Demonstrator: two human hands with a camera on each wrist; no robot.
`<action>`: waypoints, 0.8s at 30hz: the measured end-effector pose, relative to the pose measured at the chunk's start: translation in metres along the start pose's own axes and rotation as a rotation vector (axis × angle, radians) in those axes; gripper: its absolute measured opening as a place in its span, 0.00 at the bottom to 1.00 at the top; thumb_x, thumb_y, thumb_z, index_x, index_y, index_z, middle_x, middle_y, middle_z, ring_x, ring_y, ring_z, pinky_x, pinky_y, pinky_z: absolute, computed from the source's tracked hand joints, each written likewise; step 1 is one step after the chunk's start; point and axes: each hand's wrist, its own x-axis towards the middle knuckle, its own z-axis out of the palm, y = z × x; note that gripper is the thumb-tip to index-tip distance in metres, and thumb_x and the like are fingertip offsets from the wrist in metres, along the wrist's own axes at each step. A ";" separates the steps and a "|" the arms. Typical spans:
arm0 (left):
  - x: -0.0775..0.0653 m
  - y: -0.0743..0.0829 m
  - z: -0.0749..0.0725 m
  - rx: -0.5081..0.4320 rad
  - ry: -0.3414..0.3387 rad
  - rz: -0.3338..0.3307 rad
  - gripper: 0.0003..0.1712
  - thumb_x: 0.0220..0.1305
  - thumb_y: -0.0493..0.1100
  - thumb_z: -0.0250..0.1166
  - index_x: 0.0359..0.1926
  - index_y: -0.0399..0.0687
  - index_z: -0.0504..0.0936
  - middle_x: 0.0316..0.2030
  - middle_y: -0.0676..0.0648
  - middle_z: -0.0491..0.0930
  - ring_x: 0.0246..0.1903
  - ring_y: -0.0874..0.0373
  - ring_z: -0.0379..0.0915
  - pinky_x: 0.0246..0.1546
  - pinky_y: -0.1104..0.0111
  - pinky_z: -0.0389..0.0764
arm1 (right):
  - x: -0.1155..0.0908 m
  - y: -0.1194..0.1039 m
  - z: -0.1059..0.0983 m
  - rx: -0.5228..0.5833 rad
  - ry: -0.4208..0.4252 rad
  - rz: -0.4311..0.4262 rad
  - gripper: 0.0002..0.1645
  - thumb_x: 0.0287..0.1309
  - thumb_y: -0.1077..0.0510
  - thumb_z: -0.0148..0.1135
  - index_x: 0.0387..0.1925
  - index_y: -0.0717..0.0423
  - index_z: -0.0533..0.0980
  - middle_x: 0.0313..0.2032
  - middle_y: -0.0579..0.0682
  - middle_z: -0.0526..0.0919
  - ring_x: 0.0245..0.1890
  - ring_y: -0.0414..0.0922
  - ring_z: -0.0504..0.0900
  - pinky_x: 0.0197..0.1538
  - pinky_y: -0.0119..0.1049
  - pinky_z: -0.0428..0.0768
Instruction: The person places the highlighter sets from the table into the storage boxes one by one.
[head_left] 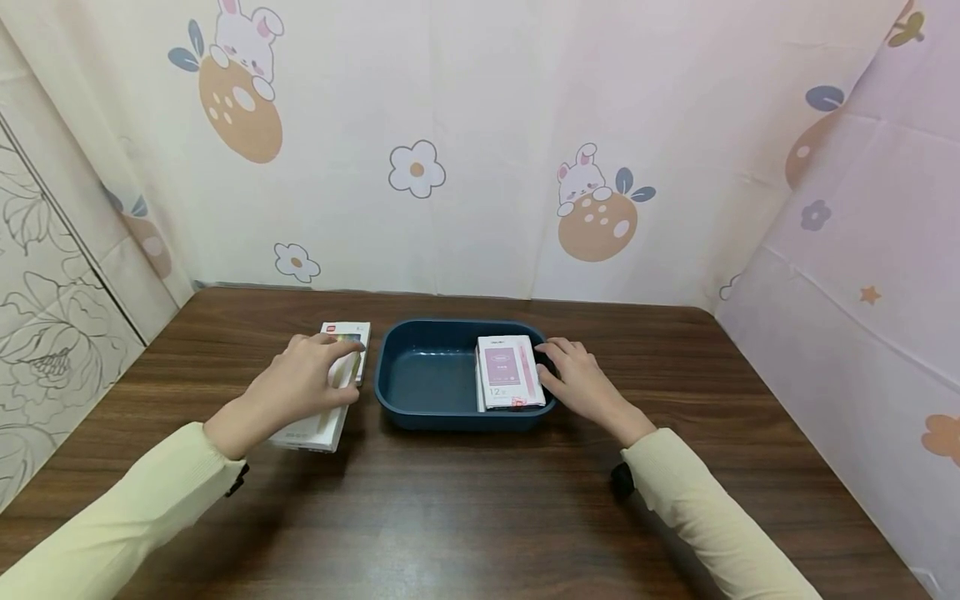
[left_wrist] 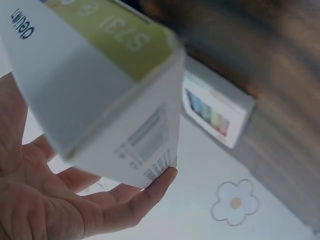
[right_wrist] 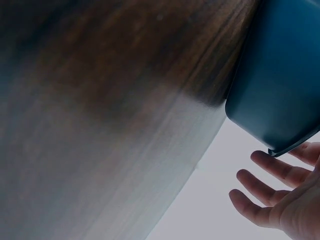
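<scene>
Left hand (head_left: 303, 379): fingers bent, thumb on the near side and fingers on the far side, gripping a slim white box (head_left: 318, 429) over the table's left half. Wrist view of the same box: olive-green band marked S731, barcode printed on the end panel, one fingertip at a corner of that panel. Just beyond the left hand, a second white box with a coloured picture (head_left: 350, 330) lies on the dark wood-grain table (head_left: 450, 517), left of the tray and partly covered by the hand in the head view. Blue tray (head_left: 442, 414) stands right of both, long side toward the near edge. In its right part sits a white box with a purple panel (head_left: 510, 375), marked 12, printed face up; a further white edge shows along its left side. The left part of the tray floor is bare. Right hand (head_left: 581, 379): at the tray's right rim, fingers spread and lightly bent, gripping nothing visible; thumb beside the purple-panel box, though contact with it cannot be made out for certain. Both arms in pale yellow sleeves (head_left: 150, 500). At the far side, a pale curtain (head_left: 495, 100) printed with rabbits and flowers.
</scene>
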 end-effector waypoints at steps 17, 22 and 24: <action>0.040 0.036 -0.006 -0.059 -0.052 0.000 0.30 0.48 0.51 0.65 0.55 0.53 0.75 0.46 0.42 0.76 0.43 0.41 0.67 0.29 0.59 0.72 | 0.000 -0.001 -0.001 0.006 -0.004 0.007 0.25 0.63 0.51 0.48 0.57 0.60 0.68 0.59 0.60 0.68 0.58 0.58 0.65 0.57 0.61 0.63; 0.051 0.044 -0.002 -0.089 -0.059 -0.014 0.30 0.48 0.51 0.65 0.55 0.53 0.75 0.47 0.41 0.76 0.46 0.42 0.66 0.37 0.57 0.72 | 0.000 -0.001 -0.001 0.010 -0.018 0.010 0.25 0.64 0.50 0.47 0.58 0.59 0.68 0.59 0.60 0.67 0.58 0.58 0.64 0.58 0.61 0.63; 0.056 0.048 -0.001 -0.099 -0.060 -0.026 0.30 0.48 0.51 0.65 0.55 0.54 0.75 0.48 0.41 0.75 0.47 0.42 0.66 0.38 0.56 0.72 | 0.000 -0.001 -0.001 0.008 -0.020 0.011 0.25 0.64 0.50 0.46 0.58 0.59 0.68 0.60 0.60 0.67 0.59 0.58 0.64 0.58 0.61 0.62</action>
